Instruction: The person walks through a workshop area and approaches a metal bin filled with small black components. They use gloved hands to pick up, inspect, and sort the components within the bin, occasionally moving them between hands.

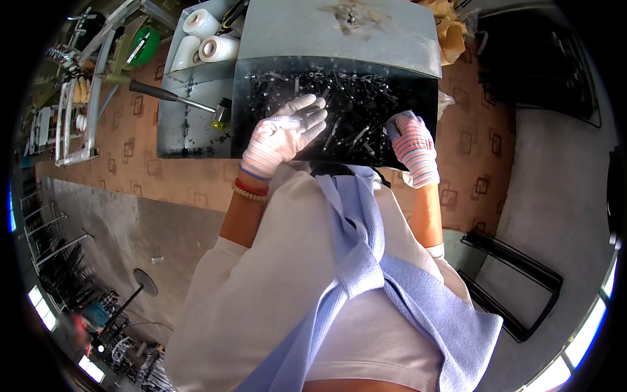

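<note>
Black strips (349, 108) jumbled in the metal bin (242, 91), long axes every which way. Left hand (281, 136) over bin's near-left part, fingers parted; right hand (413, 145) at its near-right corner, fingers curled. Both about equally near; can't tell if either grips a strip.

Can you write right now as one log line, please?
left hand: gloved, over black parts, fingers partly spread | right hand: gloved, fingers curled, grip unclear | bin: black parts inside | hammer: across left tray's edge
</note>
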`<state>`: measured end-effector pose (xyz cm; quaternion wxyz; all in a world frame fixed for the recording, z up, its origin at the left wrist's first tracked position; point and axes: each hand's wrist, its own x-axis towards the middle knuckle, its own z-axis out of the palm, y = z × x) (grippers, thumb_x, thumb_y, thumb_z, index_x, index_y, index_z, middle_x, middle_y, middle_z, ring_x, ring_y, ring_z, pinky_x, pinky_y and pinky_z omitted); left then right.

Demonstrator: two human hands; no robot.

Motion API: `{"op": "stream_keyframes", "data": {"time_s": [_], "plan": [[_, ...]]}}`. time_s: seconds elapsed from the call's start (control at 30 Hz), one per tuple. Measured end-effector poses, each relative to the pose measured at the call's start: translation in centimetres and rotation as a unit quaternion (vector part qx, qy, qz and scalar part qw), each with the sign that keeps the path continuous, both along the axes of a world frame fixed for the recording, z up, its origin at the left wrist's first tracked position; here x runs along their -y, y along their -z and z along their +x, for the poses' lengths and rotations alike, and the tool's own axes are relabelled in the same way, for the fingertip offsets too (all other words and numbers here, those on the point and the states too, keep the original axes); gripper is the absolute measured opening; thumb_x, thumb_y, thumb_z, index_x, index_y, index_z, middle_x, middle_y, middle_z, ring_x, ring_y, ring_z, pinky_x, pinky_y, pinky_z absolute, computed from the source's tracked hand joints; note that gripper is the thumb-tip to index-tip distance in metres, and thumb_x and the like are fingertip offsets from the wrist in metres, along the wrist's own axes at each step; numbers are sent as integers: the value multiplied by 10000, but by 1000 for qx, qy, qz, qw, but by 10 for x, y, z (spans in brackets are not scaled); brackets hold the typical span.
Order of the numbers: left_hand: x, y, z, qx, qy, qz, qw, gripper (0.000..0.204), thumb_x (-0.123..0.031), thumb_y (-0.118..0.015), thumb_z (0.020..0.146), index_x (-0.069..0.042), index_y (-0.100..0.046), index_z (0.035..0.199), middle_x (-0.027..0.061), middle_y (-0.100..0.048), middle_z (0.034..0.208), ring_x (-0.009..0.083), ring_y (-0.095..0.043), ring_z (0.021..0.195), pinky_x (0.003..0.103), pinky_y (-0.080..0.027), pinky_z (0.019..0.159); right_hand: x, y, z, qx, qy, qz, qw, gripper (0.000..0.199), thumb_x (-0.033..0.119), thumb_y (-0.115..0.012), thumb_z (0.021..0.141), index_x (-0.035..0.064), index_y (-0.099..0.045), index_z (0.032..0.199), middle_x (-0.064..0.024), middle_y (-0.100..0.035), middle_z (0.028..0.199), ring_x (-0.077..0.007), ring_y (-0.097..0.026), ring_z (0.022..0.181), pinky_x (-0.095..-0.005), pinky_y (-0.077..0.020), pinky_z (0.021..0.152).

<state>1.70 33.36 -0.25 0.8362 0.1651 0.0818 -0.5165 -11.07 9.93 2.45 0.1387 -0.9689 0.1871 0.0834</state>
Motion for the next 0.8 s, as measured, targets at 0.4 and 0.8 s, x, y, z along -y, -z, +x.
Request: {"op": "stream_keyframes", "data": {"time_s": [0.4, 0.8], "plan": [[12, -3, -7, 8, 26, 28, 999, 469, -156, -365, 874, 39, -322, 1299, 208, -401, 1282, 347, -360, 1231, 458, -290, 1046, -30, 22, 34, -97, -1, 37, 995, 235, 151, -622, 719, 124, -599, 951, -136, -583, 1024, -328, -555, 952, -395, -474, 792], [15, 4, -4, -29, 9, 50, 998, 527, -26, -467, 776, 15, -366, 1293, 178, -413, 1305, 304, -382, 1234, 420, -304, 1051, -42, 22, 29, -56, -23, 19, 998, 361, 209, -612, 743, 123, -514, 1080, -211, -530, 1130, -363, -501, 1064, -423, -433, 898]]}}
